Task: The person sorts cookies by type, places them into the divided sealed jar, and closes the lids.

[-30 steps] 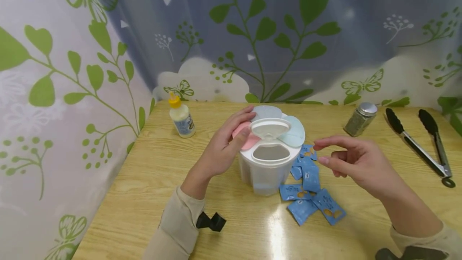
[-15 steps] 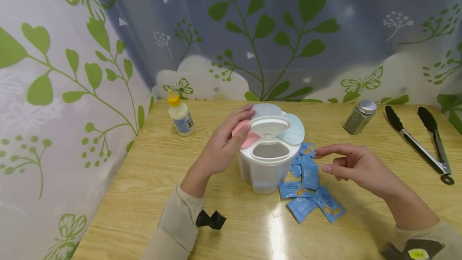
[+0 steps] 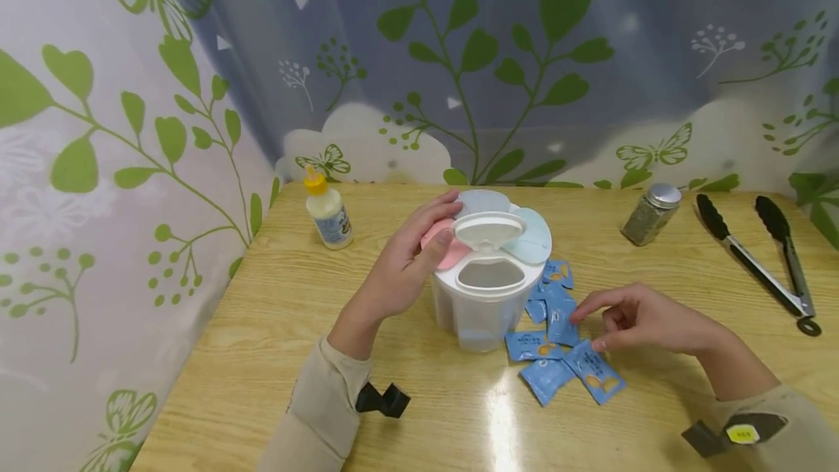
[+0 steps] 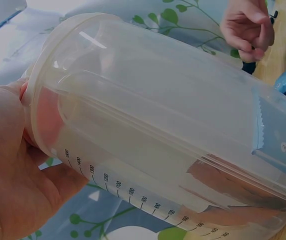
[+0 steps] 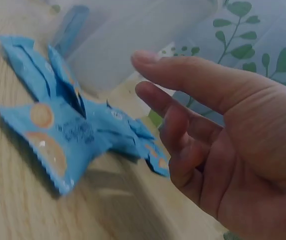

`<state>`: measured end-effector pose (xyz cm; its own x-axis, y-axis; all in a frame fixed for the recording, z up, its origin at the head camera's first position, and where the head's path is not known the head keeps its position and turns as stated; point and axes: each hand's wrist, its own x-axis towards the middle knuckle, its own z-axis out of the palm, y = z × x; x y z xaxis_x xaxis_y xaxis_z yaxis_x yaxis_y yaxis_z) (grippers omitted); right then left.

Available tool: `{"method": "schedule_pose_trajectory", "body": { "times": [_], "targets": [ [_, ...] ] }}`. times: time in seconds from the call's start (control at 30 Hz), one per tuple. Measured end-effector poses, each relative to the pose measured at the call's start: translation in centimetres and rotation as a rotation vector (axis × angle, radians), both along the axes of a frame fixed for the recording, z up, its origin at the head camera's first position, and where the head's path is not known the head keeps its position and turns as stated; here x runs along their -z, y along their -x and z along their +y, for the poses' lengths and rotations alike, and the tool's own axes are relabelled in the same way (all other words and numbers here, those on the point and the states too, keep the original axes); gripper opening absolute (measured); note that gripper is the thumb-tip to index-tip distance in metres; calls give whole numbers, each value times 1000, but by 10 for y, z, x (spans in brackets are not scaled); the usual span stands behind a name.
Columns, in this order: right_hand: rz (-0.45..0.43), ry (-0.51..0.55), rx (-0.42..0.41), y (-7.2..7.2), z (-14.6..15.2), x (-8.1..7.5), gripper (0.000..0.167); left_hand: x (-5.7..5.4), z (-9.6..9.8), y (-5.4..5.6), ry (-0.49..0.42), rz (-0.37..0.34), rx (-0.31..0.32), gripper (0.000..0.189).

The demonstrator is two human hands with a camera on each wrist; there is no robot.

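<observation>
A clear plastic storage container (image 3: 481, 319) with a divided lid stands upright on the table. Its front white flap (image 3: 490, 231) is raised over an oval opening; the pink, grey and light blue flaps are down. My left hand (image 3: 403, 261) grips the lid's left edge, thumb on the pink flap. Through the wall in the left wrist view, a blue packet (image 4: 278, 135) and brownish contents (image 4: 233, 187) show low down. To the container's right lie several blue snack packets (image 3: 593, 374) printed with biscuits. Just over them hovers my right hand (image 3: 649, 323), thumb and forefinger apart, holding nothing.
A small yellow-capped bottle (image 3: 331, 217) stands at the back left. At the back right are a glass jar of dried herbs (image 3: 649, 217) and black-tipped tongs (image 3: 754, 264), spread apart. A leaf-patterned cloth (image 3: 446, 79) hangs behind the wooden table (image 3: 262, 355).
My right hand has moved lower and nearer the front, from beside the rear packets to just over the front ones. The left hand and container have stayed put.
</observation>
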<state>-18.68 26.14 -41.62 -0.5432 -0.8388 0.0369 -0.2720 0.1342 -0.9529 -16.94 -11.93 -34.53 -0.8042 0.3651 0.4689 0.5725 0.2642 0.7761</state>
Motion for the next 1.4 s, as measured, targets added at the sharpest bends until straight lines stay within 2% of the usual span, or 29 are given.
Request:
{"method": "schedule_pose_trajectory", "body": {
  "times": [0.37,0.6,0.93,1.17,1.4],
  "targets": [
    [94,-20,-104,3,12,25,45,-1,-4,0,20,-40,9,57],
    [118,-18,-141,4,9,27,47,-5,-6,-2,24,-23,15,61],
    [113,-139,-72,-1,8,23,42,-3,-7,-2,9,-24,23,55],
    [125,-118,-83,-1,8,21,32,-3,-8,-2,10,-28,25,54],
    [46,-201,-5,-4,9,16,29,-2,-7,-1,16,-18,20,55]
  ]
}}
